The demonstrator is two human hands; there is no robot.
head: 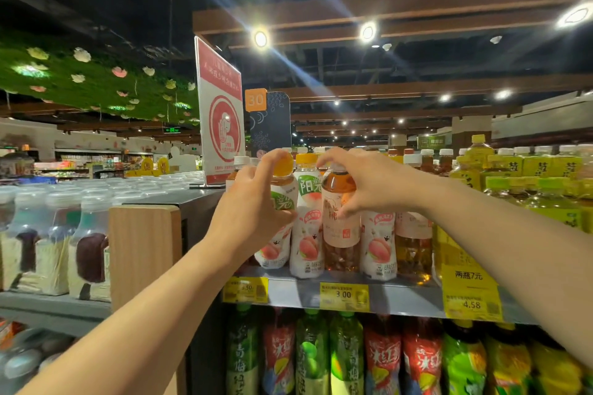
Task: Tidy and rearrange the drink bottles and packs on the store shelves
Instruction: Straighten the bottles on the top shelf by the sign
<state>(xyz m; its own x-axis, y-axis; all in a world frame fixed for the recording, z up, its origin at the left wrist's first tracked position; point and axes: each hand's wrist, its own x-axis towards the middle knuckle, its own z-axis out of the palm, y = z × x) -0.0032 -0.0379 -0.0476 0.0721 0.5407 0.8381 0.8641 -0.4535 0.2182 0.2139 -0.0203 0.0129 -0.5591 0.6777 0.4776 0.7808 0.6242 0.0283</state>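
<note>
On the top shelf (295, 293) stand white peach-label bottles with orange caps and amber tea bottles with pink labels. My left hand (253, 202) grips the leftmost white peach bottle (277, 247), which leans to the left; thumb and fingers wrap its shoulder below the orange cap. My right hand (362, 183) holds the amber tea bottle (340, 234) around its neck and shoulder. Between them stands another white peach bottle (307, 244), upright.
Yellow-green tea packs (542, 183) fill the shelf to the right. A red sign stand (221, 119) rises behind my left hand. A wooden divider (144, 253) separates clear-capped bottles (90, 253) at left. Large green and red bottles (382, 359) fill the lower shelf.
</note>
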